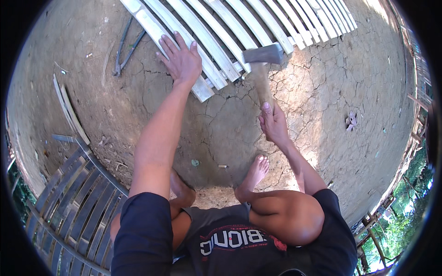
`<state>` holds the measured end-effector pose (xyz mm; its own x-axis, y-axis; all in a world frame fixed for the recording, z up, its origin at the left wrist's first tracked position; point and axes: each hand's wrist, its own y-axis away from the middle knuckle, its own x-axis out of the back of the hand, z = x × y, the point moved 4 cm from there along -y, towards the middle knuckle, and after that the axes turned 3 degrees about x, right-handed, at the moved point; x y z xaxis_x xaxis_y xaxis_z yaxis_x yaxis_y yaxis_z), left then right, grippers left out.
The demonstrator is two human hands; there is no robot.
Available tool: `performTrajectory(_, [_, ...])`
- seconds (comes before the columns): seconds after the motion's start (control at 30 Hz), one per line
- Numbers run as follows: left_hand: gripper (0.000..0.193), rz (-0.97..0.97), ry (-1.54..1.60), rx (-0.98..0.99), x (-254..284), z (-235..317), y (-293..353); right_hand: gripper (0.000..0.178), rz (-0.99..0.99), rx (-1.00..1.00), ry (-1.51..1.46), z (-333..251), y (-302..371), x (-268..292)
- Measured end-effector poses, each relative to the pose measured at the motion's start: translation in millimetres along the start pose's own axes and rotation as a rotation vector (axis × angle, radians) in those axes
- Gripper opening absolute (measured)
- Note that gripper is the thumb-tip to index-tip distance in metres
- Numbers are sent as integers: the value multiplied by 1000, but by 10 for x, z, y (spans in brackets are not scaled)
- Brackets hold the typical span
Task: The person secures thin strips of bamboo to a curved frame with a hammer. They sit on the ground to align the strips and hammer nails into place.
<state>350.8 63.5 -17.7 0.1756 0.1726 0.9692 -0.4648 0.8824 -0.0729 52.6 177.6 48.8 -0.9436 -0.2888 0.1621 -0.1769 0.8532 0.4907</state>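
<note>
My left hand lies with its fingers spread on the pale slats at the near left end of a slatted panel. In my right hand is a hatchet, gripped round its wooden handle, the thumb lying along the wood. Its dark metal head is over the near ends of the slats; whether it touches them I cannot tell. A cross strip runs under the slats near their ends and is mostly hidden.
Pincers with long handles lie on the cracked dirt floor left of the panel. Two thin strips rest farther left. A second, darker slatted panel is at the lower left. A dry leaf lies at right. My bare feet stand nearby.
</note>
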Motion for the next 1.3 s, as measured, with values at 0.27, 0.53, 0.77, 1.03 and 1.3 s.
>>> performTrajectory(0.27, [70,27,7,-3,-4,-6,-13,44,-17,154,416,39,-50,-5])
performTrajectory(0.53, [71,36,15,-4,-26,-6,-7,35,7,187,498,-53,-42,-86])
performTrajectory(0.77, [71,27,2,-8,-45,-36,51,31,36,188,579,-46,4,-72])
performTrajectory(1.03, [81,-247,86,-35,13,-58,-115,37,-6,190,788,135,-93,51])
performTrajectory(1.3, [84,-222,-17,-240,19,-241,-242,30,37,150,580,-158,188,-189])
